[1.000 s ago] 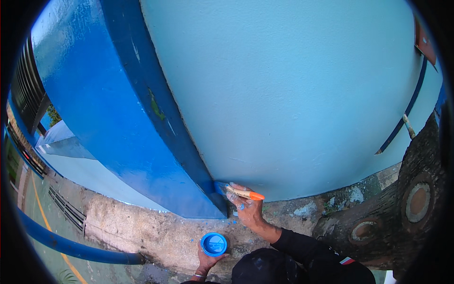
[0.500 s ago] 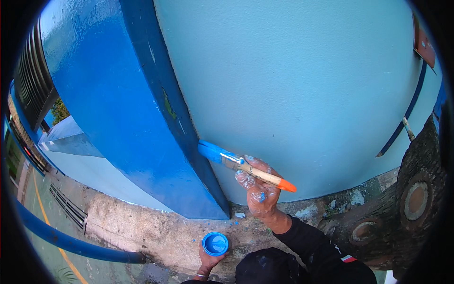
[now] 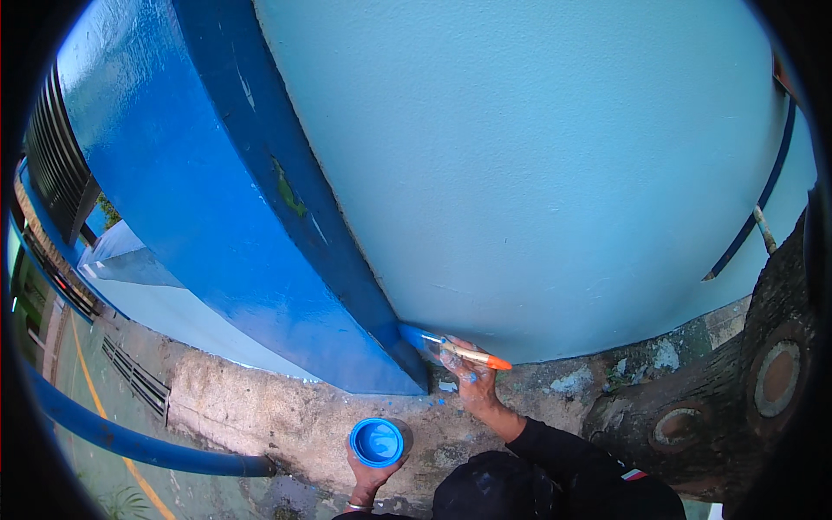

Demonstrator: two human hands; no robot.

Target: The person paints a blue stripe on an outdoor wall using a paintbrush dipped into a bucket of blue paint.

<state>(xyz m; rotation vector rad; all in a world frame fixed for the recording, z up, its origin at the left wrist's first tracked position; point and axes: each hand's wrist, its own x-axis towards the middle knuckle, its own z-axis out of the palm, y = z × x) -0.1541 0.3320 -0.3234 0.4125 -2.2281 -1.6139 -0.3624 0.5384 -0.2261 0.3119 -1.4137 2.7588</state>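
Note:
In my left hand (image 3: 367, 477) is a small round pot of blue paint (image 3: 377, 444), open at the top, held low above the ground. My right hand (image 3: 478, 392), spotted with paint, grips a paintbrush (image 3: 478, 354) with a pale wooden handle and an orange end. Its blue bristles are at the lower end of the pillar's dark blue side (image 3: 299, 208), by the corner with the light blue wall (image 3: 520, 173). The pillar's broad face (image 3: 199, 225) is bright, glossy blue. A green, peeled patch (image 3: 288, 188) marks the dark side.
Thick tree trunks (image 3: 737, 373) with sawn-off stubs stand close on the right. A blue pipe rail (image 3: 165, 455) curves along the lower left, near a floor grate (image 3: 137, 381). Rough concrete (image 3: 234, 394) runs along the wall's foot.
My right hand has brought the brush down, its bristles now lower along the pillar's edge. The paint pot has shifted slightly left, and the whole view has moved a little.

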